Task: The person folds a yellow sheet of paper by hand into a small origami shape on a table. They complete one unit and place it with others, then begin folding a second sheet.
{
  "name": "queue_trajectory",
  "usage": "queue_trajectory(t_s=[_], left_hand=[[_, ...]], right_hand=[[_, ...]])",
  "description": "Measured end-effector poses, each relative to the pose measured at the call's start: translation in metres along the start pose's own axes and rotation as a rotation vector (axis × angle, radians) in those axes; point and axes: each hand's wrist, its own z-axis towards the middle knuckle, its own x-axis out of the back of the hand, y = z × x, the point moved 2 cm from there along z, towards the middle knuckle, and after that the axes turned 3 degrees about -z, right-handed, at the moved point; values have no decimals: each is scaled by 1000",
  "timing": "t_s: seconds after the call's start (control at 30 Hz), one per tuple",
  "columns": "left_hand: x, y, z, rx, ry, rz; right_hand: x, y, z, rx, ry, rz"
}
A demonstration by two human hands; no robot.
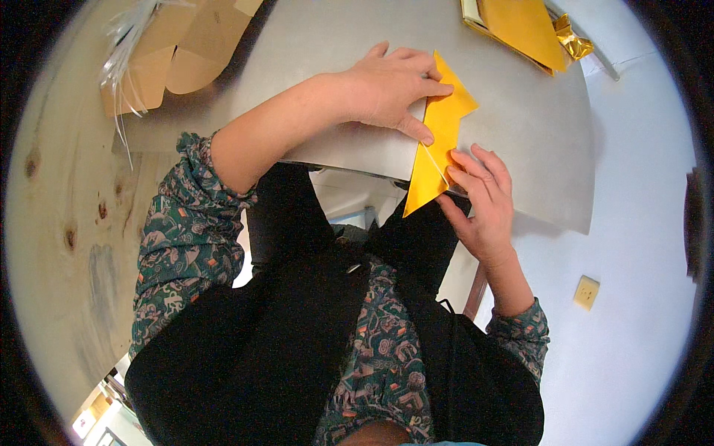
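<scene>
"Your left grip [390, 91] is spread wide on the folded, bright yellow paper with pointy ends [448, 115]. Your thumb and pointing finger sit apart on its upper half. Your right grip [485, 192] is narrow: it pinches the paper's lower right side, with your thumb near the bottom edge."

"And where is that paper? Most of it lies on the smooth grey tabletop [539, 152], but its bottom point sticks out past the front edge, over your black trousers [290, 208]."

"So what could go wrong for you?"

"That bottom point has nothing hard under it. If you press there, it could bend and leave a bad crease. If your left grip gets too light while your right one pulls, the whole paper could slip or turn crooked."

"See the thin white line between your left thumb and your right fingers? I can't tell if it's a gap or a pale edge. If you tug hard near it, the paper might tear or pop apart there."

"Is anything else in your way?"

"Not close. The flat pile of gold-yellow paper [520, 31] and the shiny, crinkled gold foil [571, 40] are at your far right. The brown cardboard box [197, 56] is at your far left, well apart from the yellow paper."
</scene>
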Motion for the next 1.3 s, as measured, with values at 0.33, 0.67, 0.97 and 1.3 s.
queue_trajectory(t_s=[0.33,0.67,0.97,1.3], left_hand=[[3,3,-6,53,-78,-64],[4,5,-6,34,-80,-49],[2,2,-7,-5,-65,-28],[4,-4,-3,-17,-67,-27]], right_hand=[[-3,-6,0,-49,65,1],[1,-3,14,-204,96,80],[4,6,42,-327,-83,184],[5,23,54,-398,-270,257]])
